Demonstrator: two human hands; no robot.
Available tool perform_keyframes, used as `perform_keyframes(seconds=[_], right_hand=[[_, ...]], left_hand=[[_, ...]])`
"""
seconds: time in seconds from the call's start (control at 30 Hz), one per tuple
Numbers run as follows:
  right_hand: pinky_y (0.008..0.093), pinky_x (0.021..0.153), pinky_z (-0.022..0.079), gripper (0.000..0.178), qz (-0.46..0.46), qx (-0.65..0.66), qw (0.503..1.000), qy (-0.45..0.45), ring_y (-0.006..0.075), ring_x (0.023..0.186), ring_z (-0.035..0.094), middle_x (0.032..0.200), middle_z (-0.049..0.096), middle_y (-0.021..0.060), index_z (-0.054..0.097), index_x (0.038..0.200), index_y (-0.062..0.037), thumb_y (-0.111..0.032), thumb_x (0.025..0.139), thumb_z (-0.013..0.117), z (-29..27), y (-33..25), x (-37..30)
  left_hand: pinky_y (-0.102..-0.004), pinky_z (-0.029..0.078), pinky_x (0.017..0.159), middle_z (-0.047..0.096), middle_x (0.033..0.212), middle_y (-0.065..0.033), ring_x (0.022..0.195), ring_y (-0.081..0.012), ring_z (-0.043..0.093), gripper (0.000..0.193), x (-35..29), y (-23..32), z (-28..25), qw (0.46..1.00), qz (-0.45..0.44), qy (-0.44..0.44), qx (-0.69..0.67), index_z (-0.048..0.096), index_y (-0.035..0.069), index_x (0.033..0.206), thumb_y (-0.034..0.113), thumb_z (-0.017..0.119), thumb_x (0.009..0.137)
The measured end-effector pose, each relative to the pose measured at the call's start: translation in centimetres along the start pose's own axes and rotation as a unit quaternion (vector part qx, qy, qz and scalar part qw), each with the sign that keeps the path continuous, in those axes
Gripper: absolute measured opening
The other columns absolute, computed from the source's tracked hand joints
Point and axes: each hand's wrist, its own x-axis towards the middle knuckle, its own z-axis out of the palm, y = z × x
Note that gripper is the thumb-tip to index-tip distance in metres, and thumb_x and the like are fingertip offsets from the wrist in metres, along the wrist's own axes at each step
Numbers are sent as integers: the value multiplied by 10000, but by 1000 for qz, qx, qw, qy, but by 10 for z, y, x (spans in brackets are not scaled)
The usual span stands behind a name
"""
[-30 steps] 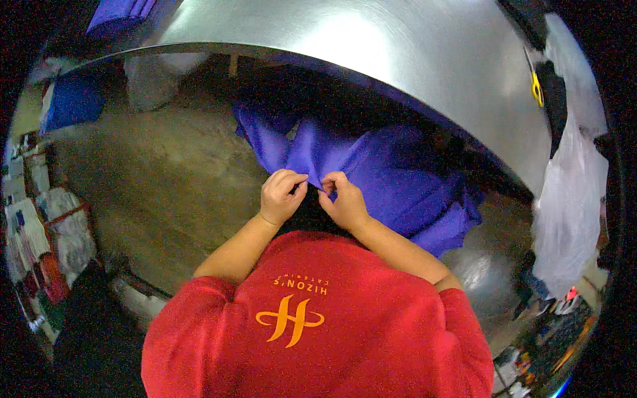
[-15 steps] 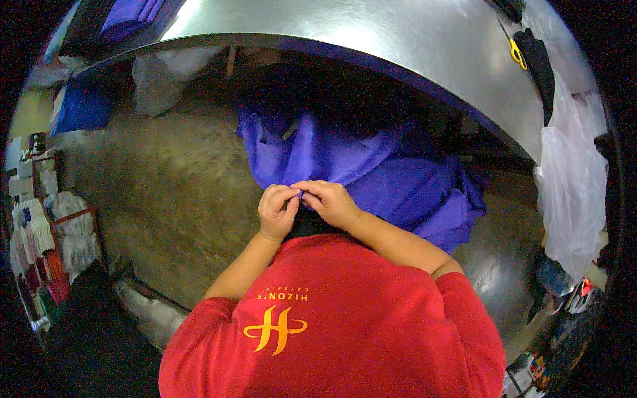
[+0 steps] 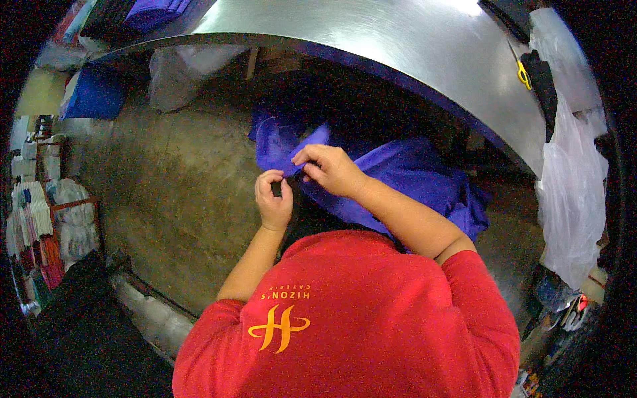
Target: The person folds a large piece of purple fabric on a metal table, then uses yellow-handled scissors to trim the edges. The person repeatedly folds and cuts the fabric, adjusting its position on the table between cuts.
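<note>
A purple cloth (image 3: 415, 174) is draped over my lap and hangs forward beneath the table edge. My left hand (image 3: 273, 202) is closed, with thumb and forefinger pinched at the cloth's near edge. Slightly higher and to the right, my right hand (image 3: 334, 171) has its curled fingers on the same cloth, gripping a raised fold. A small gap parts the two hands. Fingers hide the exact bit of edge being held.
A shiny metal table (image 3: 371, 30) curves across the front, carrying yellow-handled scissors (image 3: 523, 75), a black item (image 3: 545, 93) and folded purple cloth (image 3: 156, 12). White plastic (image 3: 572, 196) hangs at the right. Shelves of folded cloths (image 3: 33, 215) stand at the left. A blue bundle (image 3: 96, 91) sits far left.
My hands have drawn apart: the right has moved up and away, lifting a fold of cloth, while the left stays near its place, a little higher. The view has shifted slightly.
</note>
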Motion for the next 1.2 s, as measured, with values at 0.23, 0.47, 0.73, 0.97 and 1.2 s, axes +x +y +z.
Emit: perform_keyframes(seconds=[0.23,0.47,0.73,0.97,1.2], right_hand=[[279,623,534,157,-70,9,997,15,157,750,629,953,608,110,580,910,2,81,783,533,-51,-22,28],[359,746,494,148,-103,-42,990,87,303,858,604,896,610,127,587,881,-39,-3,737,589,-65,-39,44],[237,624,520,154,14,-2,982,188,105,701,603,862,611,62,593,930,-1,51,834,484,-105,-61,64],[243,631,521,137,-33,-39,975,217,116,689,616,854,610,58,599,908,-6,46,822,507,-82,-82,71],[249,619,514,144,-110,-100,965,218,117,692,616,877,607,64,593,918,0,54,828,495,-73,-108,69]], left_hand=[[-375,406,854,464,1056,-133,972,-299,484,453,26,22,44,997,-72,23,19,463,63,998,46,713,621],[-372,411,877,470,1069,-137,973,-297,494,427,72,-5,83,941,-224,126,-221,462,31,1041,-57,599,647],[-390,479,795,586,1046,-158,897,-350,580,284,49,-58,17,993,101,-49,34,547,51,891,-81,559,641],[-422,412,912,514,1150,-282,1033,-412,513,309,17,-23,28,980,-34,-193,39,627,14,993,181,620,733],[-457,380,824,552,1048,-253,918,-415,518,359,-1,21,75,953,-184,-178,164,627,-13,906,303,660,741]])
